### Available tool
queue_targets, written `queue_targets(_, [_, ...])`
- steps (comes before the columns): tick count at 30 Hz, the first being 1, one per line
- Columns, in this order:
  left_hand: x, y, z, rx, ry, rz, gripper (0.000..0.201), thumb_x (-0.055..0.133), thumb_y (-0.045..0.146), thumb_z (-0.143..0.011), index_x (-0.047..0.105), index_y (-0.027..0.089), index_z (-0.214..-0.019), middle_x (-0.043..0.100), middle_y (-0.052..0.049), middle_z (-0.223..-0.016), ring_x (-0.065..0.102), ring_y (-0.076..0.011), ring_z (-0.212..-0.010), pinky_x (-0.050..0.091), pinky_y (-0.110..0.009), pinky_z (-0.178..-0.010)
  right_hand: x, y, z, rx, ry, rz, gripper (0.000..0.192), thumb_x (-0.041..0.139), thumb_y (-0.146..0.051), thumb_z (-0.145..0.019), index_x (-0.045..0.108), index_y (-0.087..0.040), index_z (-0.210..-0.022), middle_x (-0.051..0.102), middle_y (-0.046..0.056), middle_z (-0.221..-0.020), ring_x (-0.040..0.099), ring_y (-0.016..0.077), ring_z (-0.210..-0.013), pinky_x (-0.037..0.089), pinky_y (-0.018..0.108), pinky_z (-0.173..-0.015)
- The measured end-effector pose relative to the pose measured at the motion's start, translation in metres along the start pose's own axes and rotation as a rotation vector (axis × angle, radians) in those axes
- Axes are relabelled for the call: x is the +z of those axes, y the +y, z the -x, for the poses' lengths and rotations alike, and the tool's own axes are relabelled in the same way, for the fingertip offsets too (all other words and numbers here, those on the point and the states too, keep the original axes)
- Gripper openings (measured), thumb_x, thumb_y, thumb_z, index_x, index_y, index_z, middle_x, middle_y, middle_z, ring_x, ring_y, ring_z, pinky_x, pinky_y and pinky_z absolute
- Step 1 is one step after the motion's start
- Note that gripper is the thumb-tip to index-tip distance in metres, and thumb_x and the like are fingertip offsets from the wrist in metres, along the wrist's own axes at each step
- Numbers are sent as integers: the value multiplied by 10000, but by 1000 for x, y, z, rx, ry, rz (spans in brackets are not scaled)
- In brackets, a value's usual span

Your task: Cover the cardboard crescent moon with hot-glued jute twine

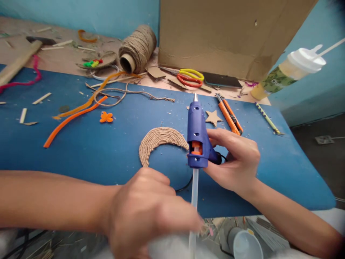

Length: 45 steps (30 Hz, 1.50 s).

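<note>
I am working at the table (81, 151), its blue top filling the middle of the frame, with a big cardboard box (229, 32) standing at the upper right. A spool of twine (138, 48) is lying at the upper centre, and yellow and red scissors (188, 77) are resting just below the box. My left hand (151, 212), blurred at the lower centre, is closing its fingers around the clear glue stick (194, 208) that is sticking out of the back of the gun. My right hand (234, 160), right of centre, is gripping the handle of the blue glue gun (197, 135), whose nozzle is pointing toward the top of the frame. A twine-wrapped crescent (159, 142) is lying just left of the gun. An orange utility knife (229, 113) and a small cardboard star (213, 117) are sitting beside the gun's upper right.
</note>
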<state>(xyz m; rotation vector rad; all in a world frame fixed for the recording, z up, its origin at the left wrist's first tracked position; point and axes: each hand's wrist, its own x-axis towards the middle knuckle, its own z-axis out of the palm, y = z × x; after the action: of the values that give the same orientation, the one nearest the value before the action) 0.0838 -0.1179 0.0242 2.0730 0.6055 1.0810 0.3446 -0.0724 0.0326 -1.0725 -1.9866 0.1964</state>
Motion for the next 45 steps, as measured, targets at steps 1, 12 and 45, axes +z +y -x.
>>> queue_targets(1, [-2, -2, -6, -58, 57, 139, 350, 675, 505, -1212, 640, 256, -970, 744, 36, -712, 533, -116, -508, 450, -317, -594, -1, 0, -1, -9, 23, 11, 327, 803, -143, -883, 806, -273, -1183, 731, -25, -817, 672, 181, -674, 568, 324, -615])
queue_targets(12, [-6, -15, -43, -817, -381, 1060, 522, 827, 654, -1130, 768, 145, -1030, 679, 24, -572, 339, -44, -395, 186, -204, -403, 3, 7, -7, 81, 125, 65, 244, 794, -190, -913, 794, -271, -1143, 716, -28, -821, 647, 178, -684, 597, 347, -659])
queue_targets(45, [-21, -11, -50, -903, -543, 1137, 644, 806, 800, -1087, 662, 197, -915, 615, 26, -533, 357, -66, -389, 247, -179, -368, 2, 1, -4, 42, 162, 57, 320, 760, -172, -889, 766, -317, -1174, 655, -15, -806, 628, 218, -676, 583, 399, -635])
